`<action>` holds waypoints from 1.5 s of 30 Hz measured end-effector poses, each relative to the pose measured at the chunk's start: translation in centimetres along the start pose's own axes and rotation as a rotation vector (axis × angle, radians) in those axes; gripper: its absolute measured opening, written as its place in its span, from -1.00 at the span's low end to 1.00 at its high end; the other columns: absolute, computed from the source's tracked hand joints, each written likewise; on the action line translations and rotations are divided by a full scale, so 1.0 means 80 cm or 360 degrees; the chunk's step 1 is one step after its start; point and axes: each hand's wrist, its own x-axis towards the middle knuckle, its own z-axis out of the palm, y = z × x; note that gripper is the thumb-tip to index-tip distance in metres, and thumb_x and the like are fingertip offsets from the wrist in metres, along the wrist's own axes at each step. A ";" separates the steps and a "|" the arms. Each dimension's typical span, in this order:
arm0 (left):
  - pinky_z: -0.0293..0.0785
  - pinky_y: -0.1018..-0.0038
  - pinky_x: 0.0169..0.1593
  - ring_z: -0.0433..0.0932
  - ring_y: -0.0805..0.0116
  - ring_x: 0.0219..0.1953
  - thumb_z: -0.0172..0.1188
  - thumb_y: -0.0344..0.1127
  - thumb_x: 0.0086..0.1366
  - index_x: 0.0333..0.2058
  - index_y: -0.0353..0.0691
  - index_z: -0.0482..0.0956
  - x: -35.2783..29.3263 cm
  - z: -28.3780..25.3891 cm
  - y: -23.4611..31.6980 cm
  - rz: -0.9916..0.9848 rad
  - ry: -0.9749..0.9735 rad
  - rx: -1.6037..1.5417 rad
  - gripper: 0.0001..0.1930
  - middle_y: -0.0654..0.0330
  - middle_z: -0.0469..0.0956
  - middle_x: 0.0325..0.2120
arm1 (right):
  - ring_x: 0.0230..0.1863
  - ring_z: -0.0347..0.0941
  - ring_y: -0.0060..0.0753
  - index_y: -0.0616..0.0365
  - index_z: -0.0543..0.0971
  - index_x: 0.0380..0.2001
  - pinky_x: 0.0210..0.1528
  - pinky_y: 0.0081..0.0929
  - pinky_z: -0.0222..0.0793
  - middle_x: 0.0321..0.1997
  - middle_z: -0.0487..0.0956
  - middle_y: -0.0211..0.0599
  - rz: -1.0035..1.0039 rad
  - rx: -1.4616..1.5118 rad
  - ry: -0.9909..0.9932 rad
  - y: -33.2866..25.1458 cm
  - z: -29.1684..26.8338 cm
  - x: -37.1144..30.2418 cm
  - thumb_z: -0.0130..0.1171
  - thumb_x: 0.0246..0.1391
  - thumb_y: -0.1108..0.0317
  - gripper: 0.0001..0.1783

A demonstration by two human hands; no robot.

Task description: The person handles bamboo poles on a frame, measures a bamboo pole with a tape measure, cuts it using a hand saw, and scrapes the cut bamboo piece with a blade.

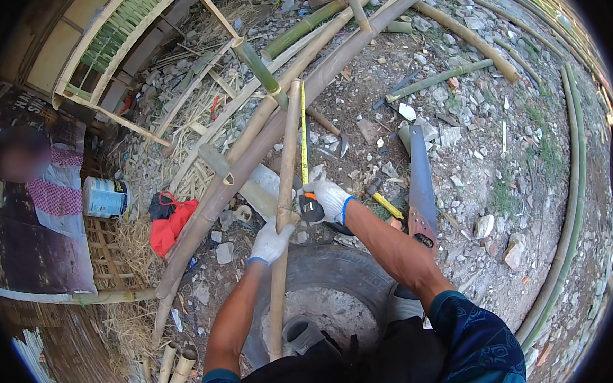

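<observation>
My left hand (pixel 270 242), in a white glove, grips a tan bamboo pole (pixel 286 165) that runs from near my feet up and away from me. My right hand (pixel 329 201), also gloved, holds a black and orange tape measure case (pixel 311 208) against the pole. Its yellow tape (pixel 303 133) is pulled out along the pole's right side, reaching to about the pole's far end. The pole rests across an old tyre (pixel 331 270) in front of me.
A hand saw (pixel 420 185) and a yellow-handled hammer (pixel 383 201) lie on rubble right of the tyre. Long bamboo poles (pixel 249 160) cross the ground ahead; more curve along the right (pixel 569 233). A red cloth (pixel 172 226), a paint can (pixel 106 196) and a seated person (pixel 46 184) are left.
</observation>
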 end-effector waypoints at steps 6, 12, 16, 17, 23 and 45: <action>0.50 0.19 0.09 0.66 -0.03 -0.01 0.21 0.06 0.36 0.11 -0.38 0.51 -0.007 0.004 -0.003 0.0052 -0.0074 -0.0078 -0.41 -0.17 0.68 -0.13 | -0.49 0.59 -0.30 0.11 0.57 -0.17 -0.46 -0.18 0.62 -0.39 0.61 -0.32 -0.0030 0.0152 -0.0020 0.025 0.018 -0.014 0.04 0.40 0.20 -0.77; 0.42 0.26 0.22 0.57 0.07 0.09 0.12 -0.07 0.46 0.24 -0.45 0.40 -0.018 0.009 0.003 -0.0037 -0.0288 -0.0510 -0.42 -0.16 0.60 0.02 | -0.53 0.53 -0.29 0.14 0.57 -0.21 -0.50 -0.19 0.57 -0.44 0.58 -0.25 -0.0123 -0.0006 0.0074 0.074 0.030 -0.038 0.03 0.37 0.21 -0.76; 0.39 0.30 0.25 0.53 0.15 0.13 0.07 -0.09 0.50 0.26 -0.46 0.37 -0.016 0.008 -0.028 0.0089 -0.0248 -0.0538 -0.43 -0.09 0.57 0.08 | -0.50 0.53 -0.30 0.14 0.58 -0.22 -0.52 -0.19 0.50 -0.44 0.57 -0.26 -0.0070 0.0194 0.0017 0.110 0.041 -0.063 0.06 0.32 0.21 -0.76; 0.37 0.31 0.27 0.50 0.17 0.16 0.04 -0.07 0.53 0.26 -0.47 0.37 -0.013 0.009 -0.029 0.0102 -0.0216 -0.0584 -0.43 -0.08 0.55 0.12 | -0.50 0.53 -0.30 0.14 0.58 -0.22 -0.52 -0.19 0.50 -0.44 0.57 -0.26 -0.0067 0.0198 0.0029 0.120 0.037 -0.063 0.06 0.32 0.21 -0.76; 0.37 0.35 0.27 0.50 0.26 0.14 -0.05 0.00 0.60 0.27 -0.47 0.38 -0.012 0.013 -0.010 0.0137 -0.0038 -0.0714 -0.42 0.00 0.54 0.13 | -0.57 0.46 -0.38 0.11 0.59 -0.22 -0.55 -0.25 0.46 -0.47 0.54 -0.31 -0.0112 0.0000 0.0016 0.150 0.033 -0.070 0.06 0.32 0.15 -0.74; 0.56 0.43 -0.33 0.59 0.43 -0.42 0.05 0.13 0.52 0.02 -0.25 0.55 0.061 0.013 -0.009 -0.0222 -0.0212 -0.1189 -0.50 0.23 0.60 -0.37 | -0.54 0.50 -0.37 0.15 0.59 -0.26 -0.49 -0.27 0.43 -0.46 0.56 -0.29 -0.0027 -0.0054 0.0009 0.160 0.078 -0.109 0.00 0.37 0.11 -0.66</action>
